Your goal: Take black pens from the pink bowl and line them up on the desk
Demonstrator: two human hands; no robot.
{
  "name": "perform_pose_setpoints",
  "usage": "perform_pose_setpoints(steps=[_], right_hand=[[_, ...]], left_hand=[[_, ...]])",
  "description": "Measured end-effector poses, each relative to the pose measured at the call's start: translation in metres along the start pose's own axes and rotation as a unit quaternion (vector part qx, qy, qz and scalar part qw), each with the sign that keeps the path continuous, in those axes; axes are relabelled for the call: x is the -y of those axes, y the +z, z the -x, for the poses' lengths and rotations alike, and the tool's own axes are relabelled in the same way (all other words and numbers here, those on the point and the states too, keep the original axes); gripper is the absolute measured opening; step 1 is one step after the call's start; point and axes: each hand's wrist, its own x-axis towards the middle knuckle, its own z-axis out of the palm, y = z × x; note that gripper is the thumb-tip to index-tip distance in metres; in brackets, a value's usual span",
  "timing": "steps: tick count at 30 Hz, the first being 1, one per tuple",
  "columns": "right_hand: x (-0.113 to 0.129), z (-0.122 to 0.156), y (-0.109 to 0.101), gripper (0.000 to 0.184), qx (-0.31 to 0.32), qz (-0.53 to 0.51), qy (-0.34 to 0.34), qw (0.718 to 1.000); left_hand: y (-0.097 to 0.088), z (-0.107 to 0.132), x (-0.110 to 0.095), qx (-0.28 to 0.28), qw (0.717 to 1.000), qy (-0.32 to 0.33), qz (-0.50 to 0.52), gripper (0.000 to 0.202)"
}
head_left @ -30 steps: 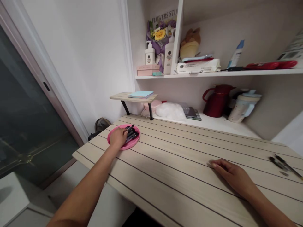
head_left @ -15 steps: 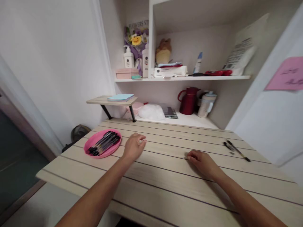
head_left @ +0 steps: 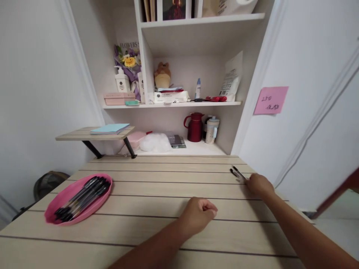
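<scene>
My right hand is at the right side of the table, its fingers closed around the near end of a black pen. The pen's far end still lies on the boards, and my fingertips are mostly hidden behind the hand. Just left of that pen lies a short black piece like a pen cap, with a small dark bit beside it. Over the middle of the table is my left hand, fingers curled in and nothing visible in them. A pink oval tray with several black pens sits at the left.
A small raised stand with blue paper rises at the back left. Behind the table are shelves, a red jug, a pale cup and a white plastic bag. A pink note is on the right wall.
My view has turned right. My right hand has moved right to the pen and closed on it. My left hand has moved right, away from the tray, and its fingers have curled in.
</scene>
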Motion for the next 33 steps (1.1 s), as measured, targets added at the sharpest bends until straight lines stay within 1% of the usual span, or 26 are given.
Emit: perform_pose_setpoints(steps=[2,5,7,9,10,11,12,14,15,16,17,18,19,20,21,22,23,24,25,27,29,33], right_hand=[[0.002,-0.002,0.001,0.022,-0.006,-0.017,0.001,1.0],[0.012,0.003,-0.002,0.025,-0.016,-0.056,-0.005,0.998],[0.026,0.017,-0.004,0.027,-0.017,-0.093,-0.022,0.995],[0.048,0.044,-0.005,0.026,0.01,-0.156,-0.062,0.986],[0.062,0.062,-0.004,0.023,0.059,-0.25,-0.1,0.961],[0.076,0.082,-0.004,0.02,0.109,-0.327,-0.137,0.929],[0.09,0.103,-0.004,0.018,0.148,-0.378,-0.169,0.898],[0.113,0.138,-0.006,0.015,0.195,-0.428,-0.217,0.855],[0.122,0.15,-0.008,0.015,0.209,-0.44,-0.229,0.843],[0.127,0.156,-0.011,0.017,0.23,-0.439,-0.24,0.834],[0.128,0.155,-0.015,0.018,0.24,-0.43,-0.251,0.833],[0.127,0.149,-0.02,0.02,0.237,-0.407,-0.264,0.842],[0.121,0.137,-0.024,0.022,0.222,-0.372,-0.274,0.859],[0.113,0.122,-0.028,0.024,0.178,-0.32,-0.282,0.887],[0.103,0.104,-0.032,0.022,0.119,-0.244,-0.28,0.921],[0.092,0.086,-0.034,0.021,0.06,-0.155,-0.24,0.956],[0.08,0.069,-0.036,0.022,0.014,-0.068,-0.181,0.981],[0.069,0.055,-0.035,0.024,-0.001,-0.039,-0.145,0.989],[0.06,0.043,-0.033,0.026,-0.006,-0.023,-0.128,0.991],[0.047,0.03,-0.026,0.027,-0.006,-0.009,-0.111,0.994],[0.042,0.027,-0.017,0.025,-0.001,-0.009,-0.109,0.994],[0.042,0.027,-0.002,0.02,0.004,-0.038,-0.108,0.993]], left_hand=[[0.006,-0.007,0.002,0.011,0.997,-0.022,0.072,0.017],[0.005,-0.014,0.008,0.013,0.98,-0.044,0.194,0.024],[0.0,-0.018,0.013,-0.015,0.96,-0.033,0.279,0.031],[-0.005,-0.02,0.016,-0.059,0.929,-0.012,0.365,0.037],[-0.007,-0.021,0.017,-0.078,0.912,-0.003,0.402,0.038],[-0.009,-0.022,0.016,-0.089,0.897,0.002,0.433,0.039],[-0.01,-0.022,0.016,-0.091,0.885,0.004,0.458,0.038],[-0.01,-0.023,0.015,-0.078,0.872,0.003,0.484,0.036],[-0.01,-0.023,0.014,-0.073,0.871,0.001,0.486,0.033],[-0.01,-0.023,0.013,-0.074,0.872,0.002,0.484,0.031],[-0.01,-0.023,0.013,-0.077,0.873,0.004,0.482,0.029],[-0.01,-0.022,0.012,-0.079,0.874,0.006,0.48,0.028],[-0.01,-0.021,0.012,-0.079,0.875,0.007,0.477,0.027],[-0.011,-0.021,0.011,-0.076,0.877,0.006,0.475,0.028],[-0.011,-0.02,0.011,-0.072,0.88,0.003,0.47,0.029],[-0.011,-0.019,0.011,-0.067,0.885,-0.003,0.461,0.03],[-0.011,-0.018,0.01,-0.062,0.891,-0.009,0.449,0.032],[-0.011,-0.017,0.01,-0.057,0.898,-0.012,0.435,0.034],[-0.01,-0.016,0.01,-0.052,0.905,-0.012,0.421,0.035],[-0.009,-0.015,0.009,-0.04,0.917,-0.008,0.398,0.037],[-0.009,-0.015,0.009,-0.033,0.923,-0.005,0.383,0.038],[-0.009,-0.015,0.01,-0.03,0.927,-0.003,0.375,0.04]])
